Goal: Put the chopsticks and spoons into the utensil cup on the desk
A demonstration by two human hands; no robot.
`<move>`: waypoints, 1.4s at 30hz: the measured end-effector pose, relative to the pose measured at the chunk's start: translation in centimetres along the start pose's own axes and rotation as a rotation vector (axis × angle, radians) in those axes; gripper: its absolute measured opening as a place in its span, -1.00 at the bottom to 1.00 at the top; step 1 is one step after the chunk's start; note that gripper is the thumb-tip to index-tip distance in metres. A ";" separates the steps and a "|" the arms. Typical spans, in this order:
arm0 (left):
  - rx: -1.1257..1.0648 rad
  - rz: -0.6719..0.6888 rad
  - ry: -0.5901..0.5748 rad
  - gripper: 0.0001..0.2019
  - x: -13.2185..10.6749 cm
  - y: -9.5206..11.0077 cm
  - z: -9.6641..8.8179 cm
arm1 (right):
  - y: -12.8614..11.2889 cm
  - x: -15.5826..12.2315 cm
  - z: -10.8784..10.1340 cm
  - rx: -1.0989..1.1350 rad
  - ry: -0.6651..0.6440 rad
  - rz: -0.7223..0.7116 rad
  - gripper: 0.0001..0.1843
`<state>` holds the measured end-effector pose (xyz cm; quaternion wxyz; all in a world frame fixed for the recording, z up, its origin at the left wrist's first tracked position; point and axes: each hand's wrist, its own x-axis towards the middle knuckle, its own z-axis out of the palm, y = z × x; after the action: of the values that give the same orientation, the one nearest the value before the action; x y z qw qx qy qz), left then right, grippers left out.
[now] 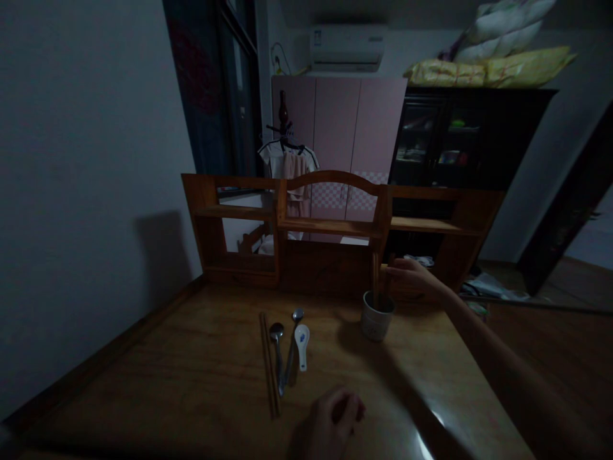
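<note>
The right arm (498, 345) slants up and inward from the lower right corner, stretched well forward and bare along the forearm. Its hand (412, 273) points left, thumb and fingers drawn together in a pinch. The left hand (335, 415) is low and near the body, fingers curled loosely inward, the palm lost in shadow, its wrist dim.

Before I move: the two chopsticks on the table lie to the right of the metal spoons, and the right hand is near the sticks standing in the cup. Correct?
Not quite: the head view shows the two chopsticks to the left of the metal spoons. The right hand is indeed near the sticks standing in the cup.
</note>
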<state>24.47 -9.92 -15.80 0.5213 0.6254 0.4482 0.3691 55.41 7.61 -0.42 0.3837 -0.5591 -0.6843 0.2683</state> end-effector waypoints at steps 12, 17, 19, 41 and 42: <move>0.007 -0.035 -0.023 -0.51 0.1 -0.2 -0.1 | 3.0 0.5 0.3 0.041 -0.025 -0.021 -0.42; 0.013 -0.051 0.010 -0.49 -0.1 0.2 0.0 | 3.0 -0.2 0.6 0.043 -0.024 -0.024 -0.45; 0.013 -0.051 0.017 -0.48 -0.2 0.3 0.0 | 2.9 -0.4 0.7 0.048 -0.019 -0.028 -0.46; -0.002 -0.079 -0.011 -0.48 0.0 0.4 -0.2 | 1.8 -1.8 1.4 -0.026 0.069 0.064 -0.32; -0.007 -0.078 -0.013 -0.47 -0.1 0.5 -0.2 | 1.5 -2.0 1.2 -0.042 0.095 0.067 -0.32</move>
<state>24.30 -9.94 -15.31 0.5405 0.6079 0.4675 0.3462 55.39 6.09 -2.77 0.3947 -0.6019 -0.6515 0.2395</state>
